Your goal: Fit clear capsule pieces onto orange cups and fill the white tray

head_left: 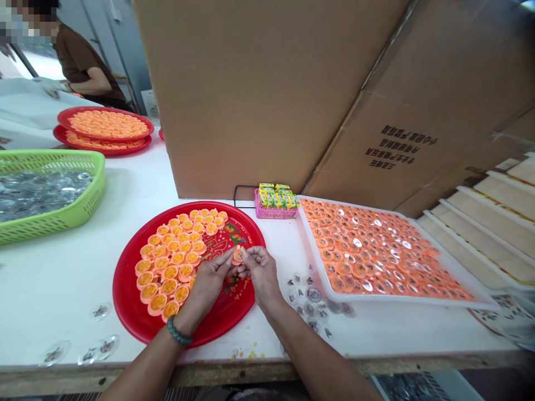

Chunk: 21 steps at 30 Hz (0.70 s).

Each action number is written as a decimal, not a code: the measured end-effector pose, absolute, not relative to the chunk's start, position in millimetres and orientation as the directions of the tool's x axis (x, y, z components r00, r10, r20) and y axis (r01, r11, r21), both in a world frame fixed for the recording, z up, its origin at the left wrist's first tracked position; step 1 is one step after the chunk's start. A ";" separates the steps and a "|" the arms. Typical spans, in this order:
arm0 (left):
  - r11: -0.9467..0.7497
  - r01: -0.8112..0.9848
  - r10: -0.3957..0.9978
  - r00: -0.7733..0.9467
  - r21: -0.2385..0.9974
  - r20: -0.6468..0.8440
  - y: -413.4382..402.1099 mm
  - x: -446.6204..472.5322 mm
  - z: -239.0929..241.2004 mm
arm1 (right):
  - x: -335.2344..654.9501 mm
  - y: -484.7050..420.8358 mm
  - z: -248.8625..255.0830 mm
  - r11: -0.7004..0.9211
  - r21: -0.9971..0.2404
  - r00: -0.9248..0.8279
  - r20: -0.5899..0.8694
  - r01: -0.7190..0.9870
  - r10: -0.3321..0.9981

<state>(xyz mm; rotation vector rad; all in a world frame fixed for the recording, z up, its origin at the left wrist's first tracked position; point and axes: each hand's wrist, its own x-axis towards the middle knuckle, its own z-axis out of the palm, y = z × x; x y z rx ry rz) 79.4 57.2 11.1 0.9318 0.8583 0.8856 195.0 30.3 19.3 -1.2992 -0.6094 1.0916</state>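
Observation:
My left hand [208, 284] and my right hand [259, 272] meet over the red round tray [129, 301], both pinching one small orange cup [238, 255] between their fingertips. Several more orange cups [175, 256] filled with yellow beads lie in rows on the tray's left half. A beaded bracelet sits on my left wrist. Loose clear lids [311, 298] lie on the white table just right of my right hand.
A white tray [418, 299] of lidded orange cups sits at right. A pink box [273, 211] stands behind the red tray. A green basket [79, 209] of clear lids is at left. Stacked red trays [104, 146] and another person [79, 61] are far left. Cardboard boxes [267, 83] wall the back.

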 end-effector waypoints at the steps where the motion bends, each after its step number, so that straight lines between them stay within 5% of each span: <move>1: 0.324 -0.246 0.899 0.382 0.913 -0.216 57.4 79.1 10.4 | 195.0 30.9 19.5 -0.089 -0.959 0.417 -0.199 -0.268 0.887; 13: 0.366 -0.389 0.876 0.451 0.845 -0.172 52.2 75.4 24.2 | 198.5 27.6 24.1 -0.070 -0.975 0.359 -0.143 -0.210 0.922; 21: 0.280 -0.201 0.937 0.270 0.939 -0.222 53.7 75.5 29.4 | 196.3 25.5 12.4 -0.037 -0.989 0.333 -0.083 -0.143 0.939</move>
